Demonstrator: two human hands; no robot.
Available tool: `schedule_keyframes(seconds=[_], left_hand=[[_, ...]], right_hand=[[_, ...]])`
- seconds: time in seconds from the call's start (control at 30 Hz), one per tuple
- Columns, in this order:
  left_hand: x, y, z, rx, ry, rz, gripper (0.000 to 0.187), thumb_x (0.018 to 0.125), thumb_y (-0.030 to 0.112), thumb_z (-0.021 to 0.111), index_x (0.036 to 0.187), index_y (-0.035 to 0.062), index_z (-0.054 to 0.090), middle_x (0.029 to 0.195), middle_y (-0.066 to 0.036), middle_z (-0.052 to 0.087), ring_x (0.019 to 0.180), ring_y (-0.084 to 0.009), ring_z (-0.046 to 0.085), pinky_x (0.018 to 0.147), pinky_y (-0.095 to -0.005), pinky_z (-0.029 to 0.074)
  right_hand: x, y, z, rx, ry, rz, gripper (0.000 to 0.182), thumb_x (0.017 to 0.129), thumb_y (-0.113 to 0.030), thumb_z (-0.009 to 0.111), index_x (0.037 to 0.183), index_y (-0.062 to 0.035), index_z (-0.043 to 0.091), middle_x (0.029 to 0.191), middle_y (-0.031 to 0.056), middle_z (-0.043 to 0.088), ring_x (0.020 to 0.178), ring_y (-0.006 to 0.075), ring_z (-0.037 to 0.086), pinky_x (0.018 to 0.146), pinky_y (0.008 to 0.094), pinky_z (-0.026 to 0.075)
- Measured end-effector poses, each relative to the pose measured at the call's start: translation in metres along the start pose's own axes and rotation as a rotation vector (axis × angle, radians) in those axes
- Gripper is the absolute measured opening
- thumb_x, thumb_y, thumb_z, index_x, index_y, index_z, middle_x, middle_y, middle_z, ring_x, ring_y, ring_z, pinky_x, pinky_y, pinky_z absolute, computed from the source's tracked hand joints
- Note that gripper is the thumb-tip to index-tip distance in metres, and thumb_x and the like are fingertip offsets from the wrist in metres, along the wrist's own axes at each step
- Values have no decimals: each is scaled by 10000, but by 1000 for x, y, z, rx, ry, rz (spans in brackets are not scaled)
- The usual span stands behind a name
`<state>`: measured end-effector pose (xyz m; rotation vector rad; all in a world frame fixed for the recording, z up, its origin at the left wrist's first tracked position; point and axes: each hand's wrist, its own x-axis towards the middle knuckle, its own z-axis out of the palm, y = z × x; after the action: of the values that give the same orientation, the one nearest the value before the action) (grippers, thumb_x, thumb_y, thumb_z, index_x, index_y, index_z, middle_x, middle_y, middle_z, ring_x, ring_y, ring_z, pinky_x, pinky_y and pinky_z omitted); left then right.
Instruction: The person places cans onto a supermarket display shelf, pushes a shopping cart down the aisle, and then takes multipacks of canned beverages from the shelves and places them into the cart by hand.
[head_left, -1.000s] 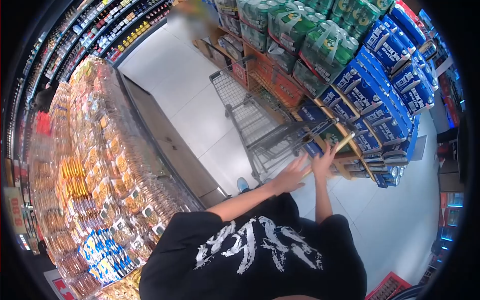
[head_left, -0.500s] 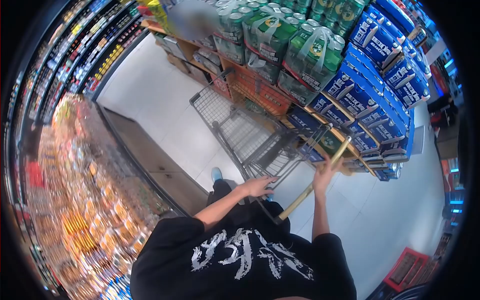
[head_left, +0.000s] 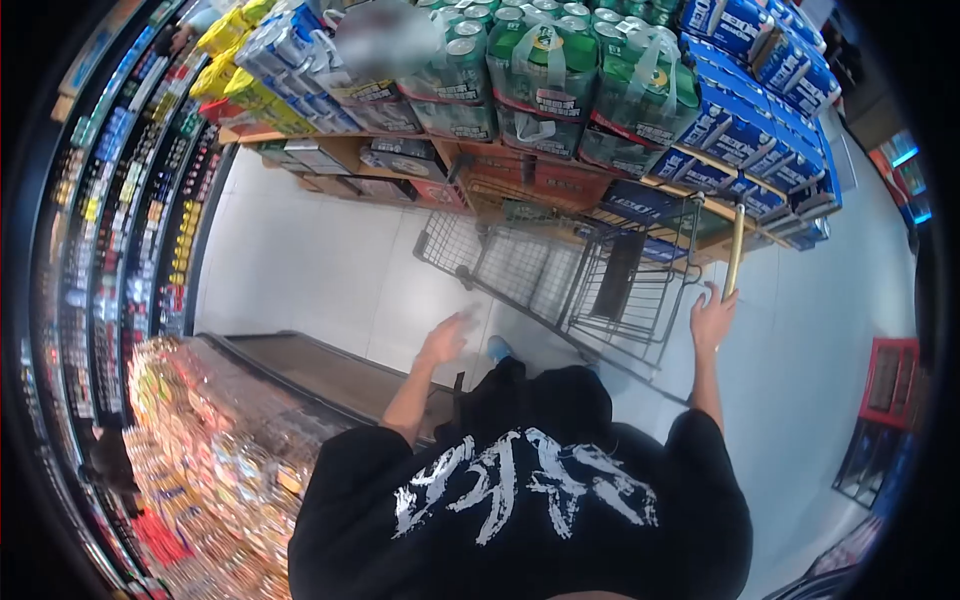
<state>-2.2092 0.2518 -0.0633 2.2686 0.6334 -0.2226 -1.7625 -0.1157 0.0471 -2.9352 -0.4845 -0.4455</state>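
A grey wire shopping cart (head_left: 530,265) stands in front of me, nearly side-on. My right hand (head_left: 712,318) is closed around the near end of its yellowish handle (head_left: 736,248). Left of the cart, my left hand (head_left: 448,338) hovers over the floor, away from the handle. Its fingers look stretched out, slightly smeared by motion, and nothing shows in them. A dark flap (head_left: 620,275) is visible at the cart's handle end, and no goods show inside the basket.
Green can multipacks (head_left: 545,75) and blue cartons (head_left: 735,110) are stacked on a wooden display (head_left: 460,180) just beyond the cart. A bin of packaged food (head_left: 230,460) lies at left, with stocked shelves (head_left: 130,190) behind. A red crate (head_left: 890,380) stands right.
My left hand has come off the cart and moved left. The cart has turned and now lies more along the display. My right hand stays on the handle. The view has rotated.
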Motion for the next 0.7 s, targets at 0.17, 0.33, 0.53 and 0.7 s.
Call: schedule_keyframes(seconds=[0.17, 0.33, 0.53, 0.7], left_hand=[[-34, -70, 0, -36, 92, -309, 651, 854, 247, 661, 1447, 244, 391, 1527, -189, 303, 1395, -375, 301, 1125, -487, 304], [-10, -49, -9, 122, 100, -316, 675, 842, 260, 687, 1446, 292, 387, 1577, -175, 182, 1434, -388, 191, 1126, -546, 251], [55, -29, -29, 196, 245, -140, 591, 849, 270, 668, 1401, 288, 458, 1559, -127, 261, 1446, -366, 178, 1149, -552, 193], [84, -41, -50, 102, -255, -319, 432, 892, 252, 609, 1319, 207, 561, 1262, -108, 624, 1269, -316, 499, 1087, -462, 357]], right_hand=[[2, -5, -2, -75, -29, 8, 275, 859, -184, 596, 1128, -227, 631, 1415, 295, 392, 1175, 415, 503, 948, 470, 445], [6, -9, -11, -61, -108, 86, 277, 870, -205, 586, 1142, -240, 626, 1426, 275, 394, 1208, 419, 480, 980, 474, 422], [48, -30, -9, 197, 279, 165, 346, 892, -235, 620, 1228, -151, 603, 1452, 226, 397, 1353, 435, 348, 1111, 484, 293], [140, -147, -92, 724, 286, -148, 359, 902, -113, 623, 1256, -67, 589, 1366, 156, 531, 1385, 319, 372, 1123, 424, 295]])
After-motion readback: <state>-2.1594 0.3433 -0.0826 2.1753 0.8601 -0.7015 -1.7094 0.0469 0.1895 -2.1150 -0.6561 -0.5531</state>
